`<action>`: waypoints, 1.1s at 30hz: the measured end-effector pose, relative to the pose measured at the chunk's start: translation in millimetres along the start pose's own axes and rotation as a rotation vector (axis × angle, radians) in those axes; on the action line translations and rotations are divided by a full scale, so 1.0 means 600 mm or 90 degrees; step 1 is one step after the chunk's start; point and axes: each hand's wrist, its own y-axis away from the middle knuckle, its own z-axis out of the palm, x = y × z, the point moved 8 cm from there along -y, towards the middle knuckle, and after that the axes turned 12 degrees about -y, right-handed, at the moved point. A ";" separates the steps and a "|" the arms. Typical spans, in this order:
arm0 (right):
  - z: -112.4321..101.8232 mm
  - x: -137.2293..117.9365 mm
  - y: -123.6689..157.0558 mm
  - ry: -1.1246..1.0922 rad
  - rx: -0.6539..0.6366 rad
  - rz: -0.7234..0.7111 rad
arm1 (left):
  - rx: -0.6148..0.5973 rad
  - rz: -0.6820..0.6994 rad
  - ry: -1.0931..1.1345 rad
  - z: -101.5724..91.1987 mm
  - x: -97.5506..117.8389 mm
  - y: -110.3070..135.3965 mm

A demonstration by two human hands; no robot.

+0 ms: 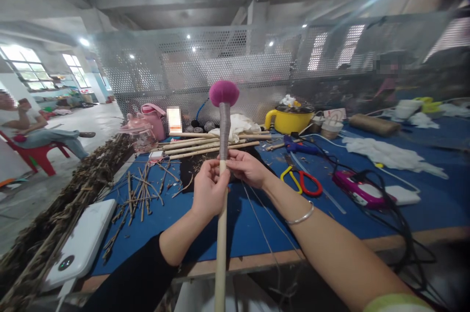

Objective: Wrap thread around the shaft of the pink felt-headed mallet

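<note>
A pale wooden stick stands upright in front of me, topped by a round purple ball. Grey thread is wound around its upper part, below the ball. My left hand is closed around the stick just under the winding. At the lower end of the winding, my right hand pinches with thumb and fingers against the thread and stick. Loose grey strands hang from near my right hand down past the table edge. What exactly lies between the right fingertips is too small to make out.
Scissors with red and yellow handles, a blue glue gun and a purple power strip with cables lie right. Thin twigs, wooden sticks and a white power bank lie left. Behind are a yellow pot and perforated screen. A person sits far left.
</note>
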 end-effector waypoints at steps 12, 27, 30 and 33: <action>-0.014 0.005 0.002 0.045 0.055 0.059 | -0.049 -0.019 -0.041 0.014 -0.025 -0.006; -0.026 0.015 0.002 0.013 -0.033 0.081 | -0.282 -0.162 0.115 0.034 -0.048 -0.017; -0.031 0.013 0.001 0.046 -0.017 0.078 | -0.324 -0.165 0.146 0.036 -0.050 -0.017; -0.036 0.012 -0.001 0.091 0.003 0.064 | -0.323 -0.176 0.126 0.032 -0.060 -0.019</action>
